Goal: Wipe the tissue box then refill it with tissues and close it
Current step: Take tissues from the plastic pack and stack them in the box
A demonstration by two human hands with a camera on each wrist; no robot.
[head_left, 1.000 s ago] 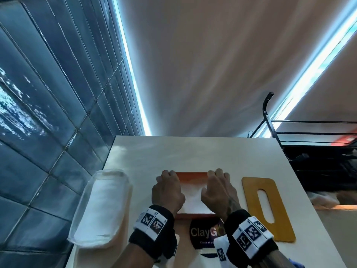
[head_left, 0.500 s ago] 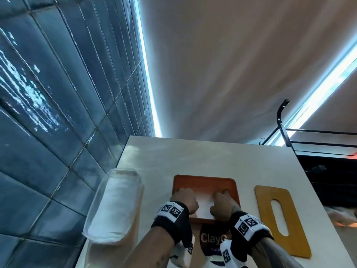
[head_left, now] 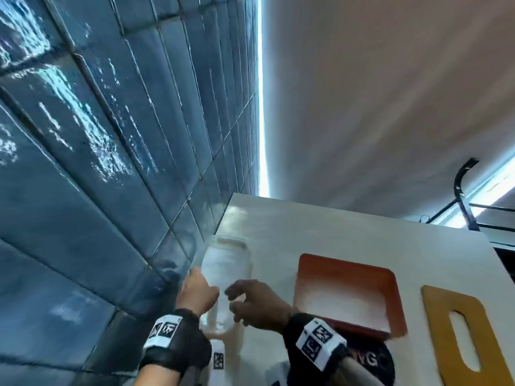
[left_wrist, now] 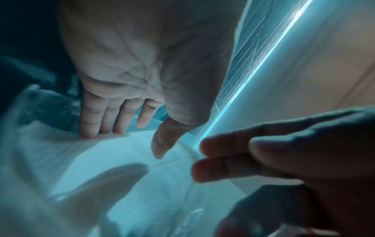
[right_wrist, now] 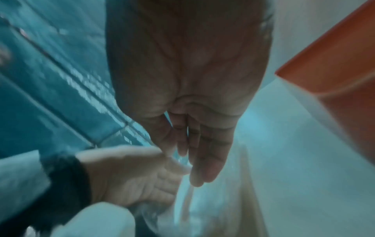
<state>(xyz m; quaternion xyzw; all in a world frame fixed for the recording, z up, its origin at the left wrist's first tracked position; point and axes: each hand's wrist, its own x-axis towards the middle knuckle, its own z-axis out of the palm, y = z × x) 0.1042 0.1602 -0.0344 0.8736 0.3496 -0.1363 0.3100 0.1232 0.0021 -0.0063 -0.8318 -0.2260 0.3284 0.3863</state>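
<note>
The orange tissue box [head_left: 345,270] stands open on the white table [head_left: 334,229], with white tissues lying inside it. Its yellow slotted lid [head_left: 437,319] lies flat to the right of it. Left of the box lies a clear plastic pack of white tissues [head_left: 225,263]. My left hand [head_left: 199,288] is at the pack's near left side, its straight fingers [left_wrist: 97,128] touching the plastic [left_wrist: 113,160]. At the pack's near right side my right hand [head_left: 237,299] has relaxed fingers [right_wrist: 202,168] just over the wrapper [right_wrist: 202,208]. Neither hand grips anything. The box's corner [right_wrist: 334,72] shows at the right.
A blue tiled wall [head_left: 111,162] runs close along the table's left edge, right beside the pack. A black metal rack [head_left: 462,190] stands past the far right corner. A dark round labelled thing [head_left: 370,358] sits at the near edge in front of the box.
Both hands have left the inside of the orange box and moved left to the near end of the tissue pack. The head view has swung left.
</note>
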